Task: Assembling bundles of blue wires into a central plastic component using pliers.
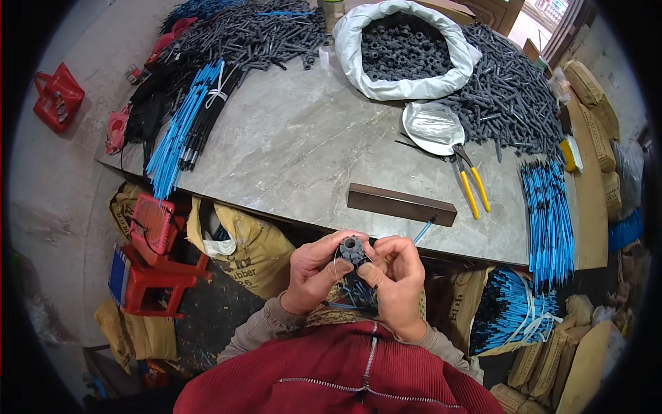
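Observation:
Just past the table's near edge, both hands hold a small black ribbed part with a round hole in its top [350,245]. My left hand [309,274] grips its left side, the thumb pressed on the front. From the other side, my right hand [401,286] closes on it with thumb and bent fingers; the fingertips partly hide what they pinch. A dark brown bar [401,205] lies on the table beyond the hands. Against its right end leans a thin blue tube with a black tip [425,230].
A white sack [348,52] of black parts stands at the back, among heaps of dark pieces [510,90]. Yellow-handled pliers [473,183] lie by a white dish [433,129]. Blue rod bundles flank the table [183,131]. Red stools [155,269] and a yellow sack [252,252] stand below left.

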Demonstrator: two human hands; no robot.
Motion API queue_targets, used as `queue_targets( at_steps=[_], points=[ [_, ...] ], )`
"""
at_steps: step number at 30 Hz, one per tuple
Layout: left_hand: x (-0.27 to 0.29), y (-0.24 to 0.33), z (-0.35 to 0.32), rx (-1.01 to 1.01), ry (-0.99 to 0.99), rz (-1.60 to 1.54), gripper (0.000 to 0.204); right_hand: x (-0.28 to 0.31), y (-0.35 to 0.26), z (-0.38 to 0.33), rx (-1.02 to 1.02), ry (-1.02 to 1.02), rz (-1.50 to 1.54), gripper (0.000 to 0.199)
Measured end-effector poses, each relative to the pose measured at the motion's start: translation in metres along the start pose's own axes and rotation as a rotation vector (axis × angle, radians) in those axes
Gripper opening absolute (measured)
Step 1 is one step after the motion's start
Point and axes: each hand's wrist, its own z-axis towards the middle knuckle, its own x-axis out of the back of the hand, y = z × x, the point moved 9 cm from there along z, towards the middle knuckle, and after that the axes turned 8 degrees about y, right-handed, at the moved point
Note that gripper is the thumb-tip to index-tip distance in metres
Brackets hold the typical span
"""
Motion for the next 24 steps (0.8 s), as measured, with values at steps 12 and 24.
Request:
queue_targets(
  at_steps=[12, 24],
  points=[
    [-0.019, -0.017, 0.012, 0.17, -0.179, -0.027, 0.054, 0.02, 0.038, 0.015, -0.224, 0.052, 0.156, 0.03],
    [-0.028, -0.025, 0.004, 0.159, -0.162, 0.038, 0.06, 0.022, 0.033, 0.019, -0.245, 0.046, 0.23, 0.027]
  ],
)
